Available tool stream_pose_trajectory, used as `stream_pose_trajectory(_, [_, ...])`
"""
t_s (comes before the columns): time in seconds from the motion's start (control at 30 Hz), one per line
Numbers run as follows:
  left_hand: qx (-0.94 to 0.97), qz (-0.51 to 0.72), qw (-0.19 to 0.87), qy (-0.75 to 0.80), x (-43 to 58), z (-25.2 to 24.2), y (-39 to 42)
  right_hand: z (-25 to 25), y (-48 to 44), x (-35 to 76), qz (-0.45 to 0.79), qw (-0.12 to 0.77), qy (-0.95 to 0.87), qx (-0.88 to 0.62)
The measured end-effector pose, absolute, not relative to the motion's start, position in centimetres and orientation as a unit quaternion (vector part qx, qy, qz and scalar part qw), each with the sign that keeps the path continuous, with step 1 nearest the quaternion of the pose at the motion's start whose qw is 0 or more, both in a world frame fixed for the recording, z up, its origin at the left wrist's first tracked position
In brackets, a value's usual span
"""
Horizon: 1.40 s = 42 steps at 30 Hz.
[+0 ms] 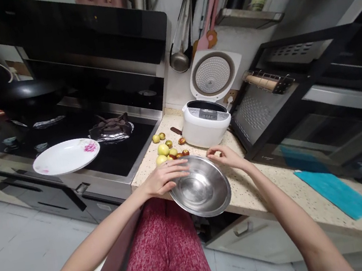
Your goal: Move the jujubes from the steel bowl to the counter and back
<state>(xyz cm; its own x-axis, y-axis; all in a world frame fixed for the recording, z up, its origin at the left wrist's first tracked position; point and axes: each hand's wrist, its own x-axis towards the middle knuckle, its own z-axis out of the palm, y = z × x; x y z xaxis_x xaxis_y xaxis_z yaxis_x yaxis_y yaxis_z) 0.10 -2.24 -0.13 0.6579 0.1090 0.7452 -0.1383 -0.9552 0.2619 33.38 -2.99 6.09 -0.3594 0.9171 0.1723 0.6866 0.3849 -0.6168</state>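
Observation:
A shiny steel bowl [199, 188] sits at the front edge of the counter, partly overhanging it, with no food visible inside. My left hand [165, 175] reaches over its left rim, fingers stretched out and a ring on one of them. At the far right of the rim is my right hand [226, 155], its fingers loosely curved with a gap by the thumb; whether they touch the metal I cannot tell. Several green and reddish-brown jujubes [169, 143] lie behind the bowl, close to my left fingers. Larger yellow-green fruits [163, 149] lie among them.
A white rice cooker [205, 126] stands behind with its lid up. On the left, a floral plate [66, 157] overlaps the front of the gas stove [125, 156], and a black wok [22, 97] rests on a burner. An oven [305, 128] and a blue cloth [336, 192] are at right.

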Motion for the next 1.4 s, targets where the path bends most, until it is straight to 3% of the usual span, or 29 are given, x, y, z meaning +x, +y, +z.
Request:
stream_pose_trajectory(0.13, [0.903,0.407,0.134,-0.018,0.1,-0.4,-2.3,6.9,-0.5,33.6,0.311,0.157,-0.848,-0.400])
stream_pose_trajectory(0.23, [0.905,0.404,0.131,-0.014,0.0,-0.5,-2.2,5.9,0.2,33.3,0.330,0.148,-0.858,-0.364])
stream_pose_trajectory(0.47, [0.915,0.380,0.133,-0.004,-0.2,-0.3,-2.4,3.6,-1.0,31.1,0.260,0.235,-0.865,-0.360])
stream_pose_trajectory(0.6, [0.919,0.372,0.129,-0.007,-0.5,-0.1,-2.5,3.8,-1.2,31.2,0.171,0.267,-0.858,-0.404])
stream_pose_trajectory(0.73, [0.924,0.365,0.114,-0.002,-0.8,0.0,-2.7,4.4,-1.4,31.6,0.073,0.356,-0.842,-0.400])
stream_pose_trajectory(0.87, [0.928,0.360,0.099,-0.001,-0.9,-0.1,-2.7,5.3,-2.7,30.5,0.065,0.409,-0.840,-0.349])
stream_pose_trajectory(1.1, [0.926,0.365,0.099,0.007,-0.8,-0.2,-2.7,5.8,-4.7,28.2,0.208,0.270,-0.902,-0.267])
stream_pose_trajectory(1.4, [0.922,0.373,0.105,0.003,-0.7,-0.1,-2.8,5.5,-4.6,27.9,0.234,0.170,-0.920,-0.266])
